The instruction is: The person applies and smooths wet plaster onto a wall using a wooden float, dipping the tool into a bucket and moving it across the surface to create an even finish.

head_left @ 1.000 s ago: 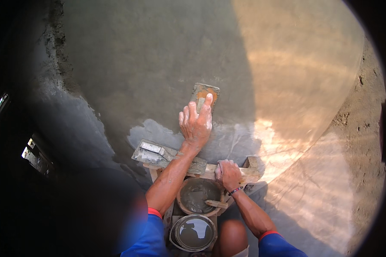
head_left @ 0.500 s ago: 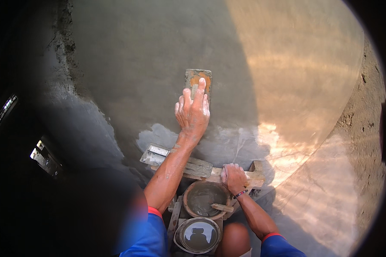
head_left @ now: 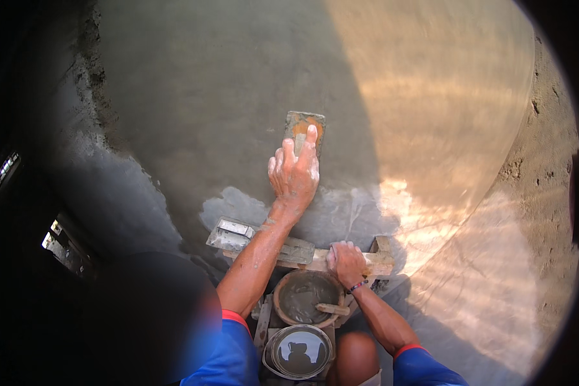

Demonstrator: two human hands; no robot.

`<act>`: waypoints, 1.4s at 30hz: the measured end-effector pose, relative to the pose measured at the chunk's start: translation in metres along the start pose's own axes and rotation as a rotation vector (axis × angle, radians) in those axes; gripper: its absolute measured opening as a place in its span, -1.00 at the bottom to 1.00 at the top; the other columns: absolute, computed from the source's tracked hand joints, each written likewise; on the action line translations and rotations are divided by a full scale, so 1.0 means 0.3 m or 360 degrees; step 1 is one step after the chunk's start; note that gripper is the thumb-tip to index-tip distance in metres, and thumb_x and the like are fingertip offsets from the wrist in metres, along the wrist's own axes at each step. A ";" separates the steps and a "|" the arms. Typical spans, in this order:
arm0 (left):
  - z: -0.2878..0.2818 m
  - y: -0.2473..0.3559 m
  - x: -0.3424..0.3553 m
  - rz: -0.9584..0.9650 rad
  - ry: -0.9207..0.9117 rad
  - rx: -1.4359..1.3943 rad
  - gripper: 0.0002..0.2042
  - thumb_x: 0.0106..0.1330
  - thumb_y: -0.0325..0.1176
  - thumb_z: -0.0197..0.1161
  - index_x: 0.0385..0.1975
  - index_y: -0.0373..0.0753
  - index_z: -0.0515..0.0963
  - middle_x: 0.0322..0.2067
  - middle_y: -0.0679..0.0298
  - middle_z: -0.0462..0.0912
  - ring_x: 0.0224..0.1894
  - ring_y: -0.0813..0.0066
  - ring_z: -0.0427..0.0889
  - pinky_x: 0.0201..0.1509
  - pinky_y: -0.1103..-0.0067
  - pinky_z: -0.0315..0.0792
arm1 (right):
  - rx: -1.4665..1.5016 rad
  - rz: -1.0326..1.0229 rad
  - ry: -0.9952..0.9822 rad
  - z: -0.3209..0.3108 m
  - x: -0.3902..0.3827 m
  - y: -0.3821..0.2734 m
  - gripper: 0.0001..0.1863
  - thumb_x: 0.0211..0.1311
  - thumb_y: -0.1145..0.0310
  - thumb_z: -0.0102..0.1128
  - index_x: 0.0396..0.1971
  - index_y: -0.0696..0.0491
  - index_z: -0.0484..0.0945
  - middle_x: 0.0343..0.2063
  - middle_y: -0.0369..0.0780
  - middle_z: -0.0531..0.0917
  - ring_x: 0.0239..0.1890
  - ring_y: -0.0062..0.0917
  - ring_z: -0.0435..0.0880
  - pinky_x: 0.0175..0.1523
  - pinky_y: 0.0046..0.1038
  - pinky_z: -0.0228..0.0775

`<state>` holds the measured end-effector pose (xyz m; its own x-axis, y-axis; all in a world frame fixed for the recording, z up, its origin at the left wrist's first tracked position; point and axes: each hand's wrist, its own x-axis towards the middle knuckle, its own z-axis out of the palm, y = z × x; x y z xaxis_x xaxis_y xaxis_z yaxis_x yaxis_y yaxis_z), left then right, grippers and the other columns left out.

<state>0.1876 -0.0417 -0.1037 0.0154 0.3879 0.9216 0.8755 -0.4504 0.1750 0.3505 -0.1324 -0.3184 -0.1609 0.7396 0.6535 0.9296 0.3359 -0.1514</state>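
Float (head_left: 300, 125) lowered slightly, seemingly gripped beneath left hand (head_left: 294, 177); right hand (head_left: 348, 264) clasps beam (head_left: 379, 262).

Blue sleeves (head_left: 424, 368), red cuffs (head_left: 408, 349); dark patterned bracelet (head_left: 358, 285), right wrist (head_left: 361, 290).

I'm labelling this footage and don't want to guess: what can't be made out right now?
Head view:
- Grip of the float: mostly covered by the left hand.
- Middle of the metal trowel: hidden by the left forearm.
- Far end of the wooden handle: apparently sunk in grey mix.
- Leg: cut off by the lower edge.
- Lower left: lost in dark blur.
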 end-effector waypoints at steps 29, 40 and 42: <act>-0.183 0.102 -0.296 -0.0256 -0.0334 -0.0572 -0.52 0.22 -0.36 0.37 0.16 -0.22 0.45 -0.08 0.08 0.58 -0.04 0.03 0.59 -0.01 0.25 0.44 | -0.0021 -0.0052 0.0118 0.001 0.005 0.011 -0.86 0.15 0.25 0.18 -0.36 -0.03 0.54 -0.42 -0.22 0.54 -0.29 -0.33 0.56 -0.19 -0.24 0.36; -0.382 0.104 -0.288 -0.0424 -0.0631 -0.0502 -0.65 0.25 -0.36 0.34 -0.01 -0.27 0.47 -0.11 0.03 0.62 -0.06 -0.04 0.63 -0.02 0.23 0.47 | 0.1264 0.0389 0.0462 -0.366 0.168 -0.116 -0.74 0.29 0.50 0.10 -0.06 0.16 0.64 -0.25 -0.07 0.71 -0.24 -0.34 0.72 -0.08 -0.43 0.54; -0.385 0.118 -0.307 -0.0168 -0.0628 -0.0313 -0.64 0.23 -0.35 0.35 -0.01 -0.24 0.47 -0.16 0.06 0.61 -0.10 0.01 0.63 -0.07 0.23 0.46 | 0.1248 0.0324 0.0433 -0.446 0.223 -0.143 -0.73 0.29 0.51 0.11 -0.04 0.15 0.64 -0.22 -0.08 0.71 -0.23 -0.34 0.72 -0.07 -0.43 0.55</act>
<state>0.1614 -0.1862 -0.1423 0.1474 0.6994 0.6994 0.7742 -0.5217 0.3585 0.3443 -0.1753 -0.1688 0.1629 0.6973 0.6980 0.4171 0.5925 -0.6892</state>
